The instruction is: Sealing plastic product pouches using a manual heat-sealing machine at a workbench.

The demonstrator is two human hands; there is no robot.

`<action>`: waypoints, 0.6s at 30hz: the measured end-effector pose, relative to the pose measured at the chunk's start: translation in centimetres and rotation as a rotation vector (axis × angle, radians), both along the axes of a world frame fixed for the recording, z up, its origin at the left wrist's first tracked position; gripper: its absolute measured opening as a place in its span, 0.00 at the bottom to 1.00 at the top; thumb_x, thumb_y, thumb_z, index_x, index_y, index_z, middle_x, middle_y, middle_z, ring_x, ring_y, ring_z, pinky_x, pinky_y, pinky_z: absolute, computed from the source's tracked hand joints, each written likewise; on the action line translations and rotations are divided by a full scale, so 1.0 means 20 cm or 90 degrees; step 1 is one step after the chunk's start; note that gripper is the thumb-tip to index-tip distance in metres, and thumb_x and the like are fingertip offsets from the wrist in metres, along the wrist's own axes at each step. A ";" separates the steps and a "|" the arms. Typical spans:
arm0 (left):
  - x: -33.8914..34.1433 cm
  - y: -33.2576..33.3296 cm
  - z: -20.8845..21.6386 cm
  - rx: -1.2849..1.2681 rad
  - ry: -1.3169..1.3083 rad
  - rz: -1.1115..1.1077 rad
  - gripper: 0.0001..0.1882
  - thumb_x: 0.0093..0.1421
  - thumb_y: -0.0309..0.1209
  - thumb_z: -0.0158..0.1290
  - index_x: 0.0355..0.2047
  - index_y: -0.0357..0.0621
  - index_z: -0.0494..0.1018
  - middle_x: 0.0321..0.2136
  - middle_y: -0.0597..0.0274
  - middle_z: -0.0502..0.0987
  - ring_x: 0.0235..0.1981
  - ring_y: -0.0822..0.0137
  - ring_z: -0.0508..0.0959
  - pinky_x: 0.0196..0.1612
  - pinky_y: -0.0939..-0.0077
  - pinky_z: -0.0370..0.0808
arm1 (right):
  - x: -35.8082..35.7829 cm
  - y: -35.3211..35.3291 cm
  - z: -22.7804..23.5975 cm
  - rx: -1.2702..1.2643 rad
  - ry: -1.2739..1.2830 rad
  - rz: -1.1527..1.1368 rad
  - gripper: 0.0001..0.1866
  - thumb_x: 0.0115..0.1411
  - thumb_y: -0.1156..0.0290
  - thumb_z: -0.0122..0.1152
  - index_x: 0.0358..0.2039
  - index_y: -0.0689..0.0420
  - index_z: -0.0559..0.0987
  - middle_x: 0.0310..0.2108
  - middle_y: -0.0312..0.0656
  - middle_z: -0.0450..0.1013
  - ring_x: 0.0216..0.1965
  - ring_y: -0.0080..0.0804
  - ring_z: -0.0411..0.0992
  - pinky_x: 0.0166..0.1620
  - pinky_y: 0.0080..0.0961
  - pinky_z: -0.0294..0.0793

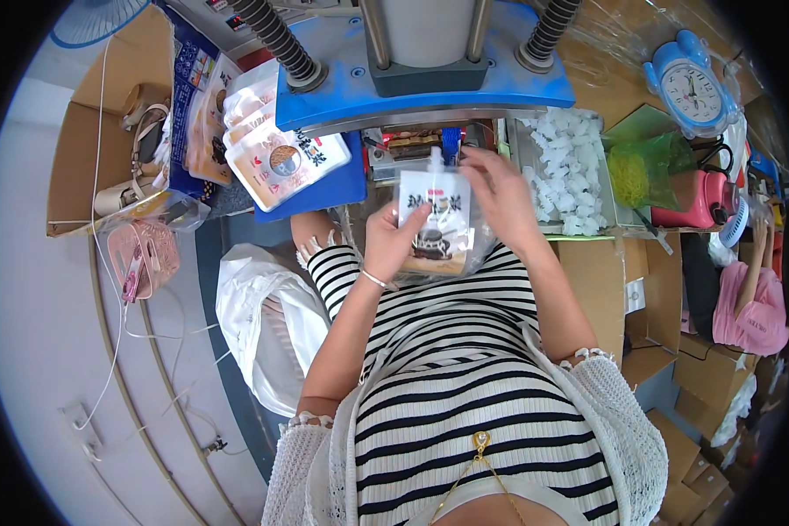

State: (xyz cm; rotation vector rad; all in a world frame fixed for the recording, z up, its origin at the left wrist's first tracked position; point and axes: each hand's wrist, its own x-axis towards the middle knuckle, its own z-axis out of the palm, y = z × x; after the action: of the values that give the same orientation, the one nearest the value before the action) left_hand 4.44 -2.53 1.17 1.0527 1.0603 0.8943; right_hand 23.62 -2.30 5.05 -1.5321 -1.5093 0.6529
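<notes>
My left hand (390, 238) is closed on a white spout pouch (436, 250) with dark printing and a picture on its front, its thumb lying across the face. The pouch stands upright in front of my lap, its pale spout (436, 160) pointing away from me. Beside the pouch's upper right edge is my right hand (502, 195), fingers bent and a little apart, with nothing visible in them. A box of small white plastic pieces (563, 171) lies to the right of that hand. Flat printed pouches (285, 162) are fanned in a stack to the left.
A blue press plate (342, 92) with springs and a cylinder stands just beyond my hands. Right of it are a blue alarm clock (693, 88), a green bag (644, 167) and a pink device (694, 200). A white plastic bag (267, 324) hangs at left. Another person's pink clothing (751, 307) shows far right.
</notes>
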 end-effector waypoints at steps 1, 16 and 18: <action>0.00 0.03 0.00 0.006 -0.004 0.027 0.11 0.59 0.31 0.58 0.34 0.34 0.78 0.28 0.66 0.79 0.27 0.82 0.73 0.32 0.85 0.71 | 0.03 0.00 0.01 0.070 -0.096 -0.014 0.12 0.61 0.73 0.54 0.46 0.59 0.75 0.35 0.46 0.75 0.36 0.37 0.74 0.40 0.25 0.73; -0.13 0.25 0.22 0.408 0.771 0.155 0.23 0.56 0.44 0.57 0.40 0.34 0.75 0.39 0.56 0.79 0.39 0.58 0.77 0.45 0.59 0.69 | 0.29 0.00 -0.07 -0.007 -0.459 -0.169 0.12 0.54 0.75 0.58 0.40 0.58 0.75 0.33 0.49 0.74 0.30 0.47 0.73 0.33 0.37 0.72; -0.18 0.24 0.19 0.641 0.913 0.351 0.24 0.55 0.45 0.57 0.43 0.37 0.74 0.43 0.56 0.77 0.44 0.53 0.75 0.50 0.54 0.66 | 0.30 0.03 -0.11 -0.012 -0.364 -0.179 0.12 0.54 0.75 0.57 0.41 0.58 0.75 0.32 0.47 0.74 0.29 0.43 0.73 0.33 0.35 0.72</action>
State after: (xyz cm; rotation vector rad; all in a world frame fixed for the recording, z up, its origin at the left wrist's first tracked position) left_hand 0.81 2.28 5.04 2.4961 2.2356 1.1081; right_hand 29.57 -1.66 2.95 -2.0077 -1.6399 0.0591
